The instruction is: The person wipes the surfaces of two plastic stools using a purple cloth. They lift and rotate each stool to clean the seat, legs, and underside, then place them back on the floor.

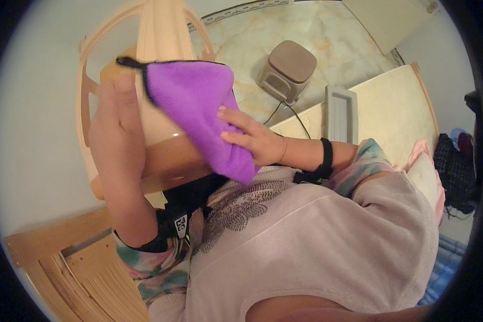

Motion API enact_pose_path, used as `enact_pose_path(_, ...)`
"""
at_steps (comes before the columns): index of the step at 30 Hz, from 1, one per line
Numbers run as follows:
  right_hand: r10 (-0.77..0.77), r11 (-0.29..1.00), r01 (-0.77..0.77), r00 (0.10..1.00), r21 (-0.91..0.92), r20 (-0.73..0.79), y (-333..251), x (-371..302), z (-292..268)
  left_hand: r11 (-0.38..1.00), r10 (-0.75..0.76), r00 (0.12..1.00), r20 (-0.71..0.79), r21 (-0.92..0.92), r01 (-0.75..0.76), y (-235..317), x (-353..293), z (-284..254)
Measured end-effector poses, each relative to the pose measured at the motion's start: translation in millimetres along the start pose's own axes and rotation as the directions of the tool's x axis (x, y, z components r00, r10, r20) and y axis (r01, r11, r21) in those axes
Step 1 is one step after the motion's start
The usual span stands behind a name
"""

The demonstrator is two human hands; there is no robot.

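My left hand grips a beige plastic stool and holds it up close to my chest, tilted on its side. My right hand presses a purple cloth with a black edge against the stool's flat surface. The cloth covers the middle of the stool. Both wrists wear black straps.
A small brown and grey stool-like box with a black cable stands on the marbled floor. A cream mattress with a grey tray on it lies to the right. A wooden door or frame sits lower left; clothes pile at right.
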State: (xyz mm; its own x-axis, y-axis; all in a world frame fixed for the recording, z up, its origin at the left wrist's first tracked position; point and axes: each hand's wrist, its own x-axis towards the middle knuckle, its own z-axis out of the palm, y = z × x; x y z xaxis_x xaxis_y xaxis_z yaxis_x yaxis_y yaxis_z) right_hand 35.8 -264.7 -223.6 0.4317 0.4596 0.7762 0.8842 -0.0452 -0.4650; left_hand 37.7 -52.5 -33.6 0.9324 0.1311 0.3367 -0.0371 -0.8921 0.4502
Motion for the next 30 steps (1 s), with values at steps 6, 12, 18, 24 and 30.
enact_pose_path(6, 0.288, 0.956, -0.286, 0.891, -0.057, 0.35, 5.3, -61.1, -16.7, 0.982, -0.048, 0.997, -0.066, -0.183, 0.036, -10.9, -5.1, 6.6)
enact_pose_path(12, 0.334, 0.941, -0.308, 0.909, -0.137, 0.251, 2.6, -59.8, -3.2, 0.988, 0.108, 0.991, -0.082, -0.101, -0.116, -5.7, -1.5, 3.8)
enact_pose_path(18, 0.153, 0.986, -0.143, 0.982, -0.086, 0.112, -10.9, -14.8, 0.2, 0.995, 0.078, 0.989, -0.127, -0.056, -0.085, -2.9, -1.8, 2.4)
enact_pose_path(24, 0.057, 0.993, -0.056, 0.998, -0.101, 0.005, -18.3, 52.9, -11.6, 0.992, 0.09, 0.99, -0.113, -0.079, -0.099, -6.6, -3.9, 5.9)
enact_pose_path(30, 0.082, 0.965, -0.086, 0.996, -0.247, -0.025, 9.0, 142.3, -27.1, 0.993, 0.097, 0.992, -0.077, -0.053, -0.101, -2.1, -1.7, 2.9)
